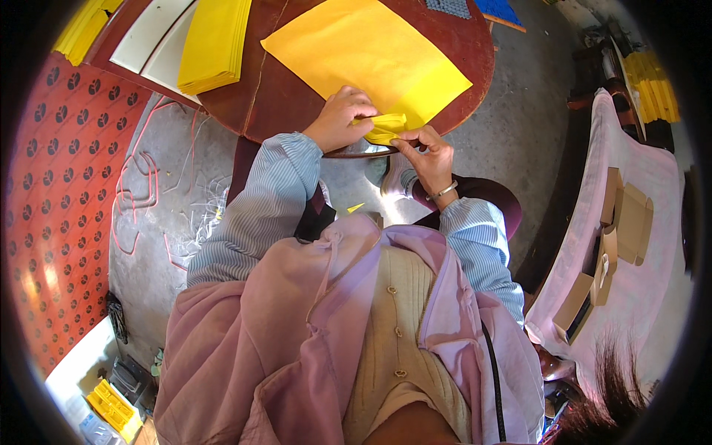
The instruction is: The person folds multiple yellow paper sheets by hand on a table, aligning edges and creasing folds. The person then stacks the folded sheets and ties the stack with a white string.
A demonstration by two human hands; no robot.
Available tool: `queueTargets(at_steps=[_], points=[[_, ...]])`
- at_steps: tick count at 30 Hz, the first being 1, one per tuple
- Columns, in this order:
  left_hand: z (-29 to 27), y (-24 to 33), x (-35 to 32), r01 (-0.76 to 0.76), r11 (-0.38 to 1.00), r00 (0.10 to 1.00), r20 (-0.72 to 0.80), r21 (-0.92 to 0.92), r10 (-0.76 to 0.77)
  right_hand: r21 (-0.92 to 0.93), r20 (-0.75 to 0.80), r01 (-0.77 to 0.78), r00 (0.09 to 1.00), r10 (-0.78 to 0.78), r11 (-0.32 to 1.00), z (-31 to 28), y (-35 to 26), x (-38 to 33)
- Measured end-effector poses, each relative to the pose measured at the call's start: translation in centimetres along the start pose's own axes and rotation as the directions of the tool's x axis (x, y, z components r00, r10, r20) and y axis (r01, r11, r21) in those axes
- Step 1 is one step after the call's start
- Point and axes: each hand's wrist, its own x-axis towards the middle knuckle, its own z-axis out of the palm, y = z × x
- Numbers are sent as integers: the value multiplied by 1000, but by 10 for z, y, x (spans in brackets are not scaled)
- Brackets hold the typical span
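Observation:
A large yellow paper sheet [363, 55] lies at an angle on a round dark red table [289, 111], its near part reaching the table's front edge. Several narrow folded layers of yellow paper [389, 127] bunch up at that near edge. My left hand [343, 119] is closed on the left end of these folds, its fingers curled over them. Thumb and fingers of my right hand [428, 153] pinch the folds from the right, at the lower edge. Whether the folds belong to one sheet or several, I cannot tell.
To the left on the table stands a thick stack of yellow sheets [215, 44], beside white panels [159, 48]. Bent red metal rods [148, 178] lie on the concrete floor. At the right, opened cardboard boxes [634, 222] rest on a pink-white cloth [593, 178].

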Motion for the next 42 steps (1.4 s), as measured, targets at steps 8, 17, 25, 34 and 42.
queueTargets(at_steps=[8,17,25,34,42], points=[[4,4,0,37,998,999,-15,54,-36,41,-26,19,999,-18,999,5,-1,1],[3,4,1,26,999,1000,-17,41,-25,-133,-6,252,967,-255,959,-1,-1,2],[-9,2,2,2,1000,991,137,2,-2,-36,-23,57,998,-58,998,1,-1,1],[-12,7,2,14,1000,989,149,-3,-14,-36,-14,84,996,-85,996,1,4,1],[-2,5,1,-4,999,1000,23,41,3,28,-60,57,997,-55,998,5,0,1]])
